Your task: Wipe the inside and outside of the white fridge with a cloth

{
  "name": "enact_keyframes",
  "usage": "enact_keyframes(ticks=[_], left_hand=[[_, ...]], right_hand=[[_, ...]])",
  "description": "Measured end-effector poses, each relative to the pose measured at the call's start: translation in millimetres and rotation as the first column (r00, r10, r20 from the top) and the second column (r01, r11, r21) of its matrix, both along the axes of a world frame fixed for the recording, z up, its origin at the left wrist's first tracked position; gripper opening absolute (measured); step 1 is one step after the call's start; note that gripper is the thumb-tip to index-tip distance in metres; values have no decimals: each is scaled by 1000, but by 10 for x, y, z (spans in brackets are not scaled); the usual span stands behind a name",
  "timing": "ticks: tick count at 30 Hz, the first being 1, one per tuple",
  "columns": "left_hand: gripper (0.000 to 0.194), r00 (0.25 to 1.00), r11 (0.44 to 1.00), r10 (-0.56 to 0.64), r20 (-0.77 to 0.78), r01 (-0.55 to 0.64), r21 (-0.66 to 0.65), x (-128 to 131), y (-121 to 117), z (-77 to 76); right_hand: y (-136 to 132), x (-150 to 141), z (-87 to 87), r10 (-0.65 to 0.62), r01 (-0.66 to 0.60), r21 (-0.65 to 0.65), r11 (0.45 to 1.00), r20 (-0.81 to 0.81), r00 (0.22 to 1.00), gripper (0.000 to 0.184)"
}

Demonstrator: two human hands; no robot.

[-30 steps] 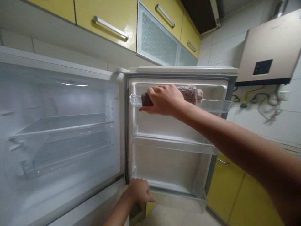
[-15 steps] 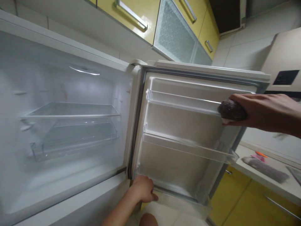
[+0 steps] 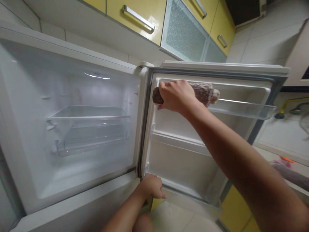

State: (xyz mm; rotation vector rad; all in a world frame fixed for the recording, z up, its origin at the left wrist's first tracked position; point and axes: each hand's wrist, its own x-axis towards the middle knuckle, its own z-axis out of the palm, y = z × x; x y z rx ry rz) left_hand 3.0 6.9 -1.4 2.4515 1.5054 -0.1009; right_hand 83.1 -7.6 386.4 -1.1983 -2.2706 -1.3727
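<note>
Item, a folded brown plush cloth [image 3: 202, 91]: located at the hinge-side end of the upper door shelf [image 3: 243, 108], laid along its clear front, with contact likely.
Item, right grip [image 3: 177, 95]: closed firmly round the cloth, knuckles above, thumb beneath; both ends of the cloth project from it.
Item, left grip [image 3: 152, 186]: fingers loosely curled at the lower hinge-side corner of the refrigerator door [image 3: 178, 167]; we see no cloth in it and cannot tell whether it clasps the edge.
Item, middle door shelf [image 3: 180, 141] and lower door shelf [image 3: 198, 204]: both fitted, the cloth well apart from them.
Item, refrigerator compartment [image 3: 72, 180]: lit, with glass shelf [image 3: 91, 112] and clear drawer [image 3: 96, 141] in place; neither grip is inside.
Item, grey cloth [image 3: 295, 175]: lying on the table [image 3: 269, 156], partly behind the forearm, near a small orange object [image 3: 287, 159].
Condition of the work: we judge it under way at the upper door shelf and unfinished there. No surface carries a mark by which we could certify it done or outstanding.
</note>
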Motion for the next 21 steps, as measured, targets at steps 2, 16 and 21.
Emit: enact_keyframes(ticks=[2,16,21], left_hand=[[58,999,999,22,-38,-23,-25,-25,-11,23],[59,994,999,41,-100,-42,-14,-49,-122,127],[64,996,1000,15,-92,-17,-25,-11,-118,143]], right_hand=[[32,-131,-30,35,-35,3,999,0,999,69],[-551,2003,40,-463,467,39,884,-79,883,63],[-485,2173,23,-477,485,5,874,-175,861,66]])
